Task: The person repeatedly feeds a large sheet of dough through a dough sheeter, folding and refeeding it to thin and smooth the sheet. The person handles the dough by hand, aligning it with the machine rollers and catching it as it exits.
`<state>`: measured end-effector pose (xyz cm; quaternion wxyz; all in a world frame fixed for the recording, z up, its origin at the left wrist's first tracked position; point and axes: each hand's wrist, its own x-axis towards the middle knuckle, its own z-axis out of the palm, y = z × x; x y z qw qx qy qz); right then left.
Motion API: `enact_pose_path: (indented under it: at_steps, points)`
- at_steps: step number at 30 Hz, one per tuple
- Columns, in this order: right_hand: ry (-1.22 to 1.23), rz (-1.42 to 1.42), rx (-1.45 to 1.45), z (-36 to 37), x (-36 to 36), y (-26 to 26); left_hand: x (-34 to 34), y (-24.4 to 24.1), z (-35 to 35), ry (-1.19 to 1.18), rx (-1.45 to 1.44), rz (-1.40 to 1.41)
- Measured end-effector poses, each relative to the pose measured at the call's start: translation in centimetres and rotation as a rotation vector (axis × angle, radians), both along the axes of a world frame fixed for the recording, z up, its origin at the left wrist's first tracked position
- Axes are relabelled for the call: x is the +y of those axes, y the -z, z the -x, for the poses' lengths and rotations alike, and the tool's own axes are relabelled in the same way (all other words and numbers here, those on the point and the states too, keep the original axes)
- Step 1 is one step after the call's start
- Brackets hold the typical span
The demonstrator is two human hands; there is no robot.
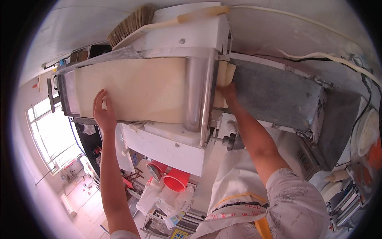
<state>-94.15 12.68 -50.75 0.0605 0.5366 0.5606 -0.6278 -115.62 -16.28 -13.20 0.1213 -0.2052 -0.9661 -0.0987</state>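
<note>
A wide sheet of pale dough [143,89] lies on the infeed side of a dough sheeter and reaches its steel roller [195,92]. My left hand [104,110] rests on or just above the dough near its left end, thumb and fingers apart, holding nothing. On the other side of the roller, folded dough [225,71] comes out in layers. My right hand [228,91] is at this folded dough, close to the roller guard; its fingertips are partly hidden, so its grip cannot be made out.
A long-handled bristle brush [131,25] lies on the machine's white housing. A grey metal tray [274,92] extends to the right. The black adjusting knob [231,142] juts out near my apron. Red buckets [176,179] and white sacks stand below.
</note>
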Motion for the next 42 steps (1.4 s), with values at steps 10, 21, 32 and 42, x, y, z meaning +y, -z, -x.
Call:
enact_pose_path:
  at_steps: [10,21,32,42]
  points:
    - [0.059,-0.154,0.187,-14.1,14.1,-17.2,-1.4,0.3,-0.7,-0.006,0.011,-0.010]
    - [-0.286,-0.921,-0.545,-23.4,13.8,0.7,-0.5,-0.1,0.4,0.068,-0.011,-0.002]
    - [-0.126,-1.209,-0.545,-21.7,16.6,5.1,-0.6,0.0,0.8,0.058,-0.005,-0.033]
    - [-0.048,-0.580,-0.097,-21.4,19.6,1.6,-0.6,-0.5,-0.4,0.013,0.022,-0.021]
